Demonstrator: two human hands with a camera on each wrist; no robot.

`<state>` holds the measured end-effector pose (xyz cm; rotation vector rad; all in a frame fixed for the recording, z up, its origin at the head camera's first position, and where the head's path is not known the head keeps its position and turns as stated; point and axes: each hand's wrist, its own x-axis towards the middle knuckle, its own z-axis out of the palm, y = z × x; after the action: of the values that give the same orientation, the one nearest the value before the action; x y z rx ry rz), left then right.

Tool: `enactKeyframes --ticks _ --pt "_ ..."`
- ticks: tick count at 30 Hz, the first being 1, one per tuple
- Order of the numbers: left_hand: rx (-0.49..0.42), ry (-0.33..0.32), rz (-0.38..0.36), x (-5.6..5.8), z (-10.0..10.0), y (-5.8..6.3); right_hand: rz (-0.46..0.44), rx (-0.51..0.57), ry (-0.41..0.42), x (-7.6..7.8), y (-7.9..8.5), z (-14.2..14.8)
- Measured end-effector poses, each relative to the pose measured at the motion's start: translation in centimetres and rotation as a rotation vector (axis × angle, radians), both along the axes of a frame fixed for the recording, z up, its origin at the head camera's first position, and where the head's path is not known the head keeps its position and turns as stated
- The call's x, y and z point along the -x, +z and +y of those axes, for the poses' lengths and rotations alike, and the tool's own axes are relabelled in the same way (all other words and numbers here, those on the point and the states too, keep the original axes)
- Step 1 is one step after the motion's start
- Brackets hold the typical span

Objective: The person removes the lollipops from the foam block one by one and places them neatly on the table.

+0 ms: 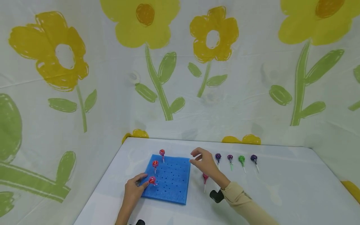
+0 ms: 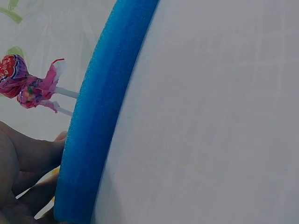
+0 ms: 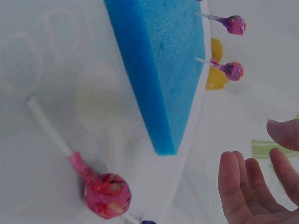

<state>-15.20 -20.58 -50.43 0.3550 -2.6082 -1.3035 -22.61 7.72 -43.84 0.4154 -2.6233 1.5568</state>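
Observation:
A blue foam board [image 1: 171, 181] with rows of small holes lies on the white table. Three pink-red lollipops stand along its left side: one at the back [image 1: 162, 152], a middle one [image 1: 155, 163] and a front one [image 1: 152, 180]. My left hand [image 1: 132, 189] rests against the board's left edge, thumb beside the front lollipop; the left wrist view shows its fingers [image 2: 37, 158] touching the foam. Above the board's back right corner is my right hand [image 1: 206, 164], its fingers loosely bent and holding nothing. A loose pink-red lollipop [image 3: 108, 196] lies under the right forearm.
To the right of the board several loose lollipops lie in a row: a dark purple one [image 1: 218, 157], a purple-pink one [image 1: 230, 157], a green one [image 1: 242, 159] and another dark purple one [image 1: 254, 158]. A flower-printed curtain [image 1: 242, 78] closes off the table's back and sides.

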Motion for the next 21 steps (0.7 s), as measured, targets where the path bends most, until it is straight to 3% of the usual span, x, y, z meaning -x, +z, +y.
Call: enactKeyframes --ticks 21 --pt "-0.014 0.000 -0.010 0.1 -0.1 -0.1 0.027 0.046 0.075 1.7 0.0 -5.5"
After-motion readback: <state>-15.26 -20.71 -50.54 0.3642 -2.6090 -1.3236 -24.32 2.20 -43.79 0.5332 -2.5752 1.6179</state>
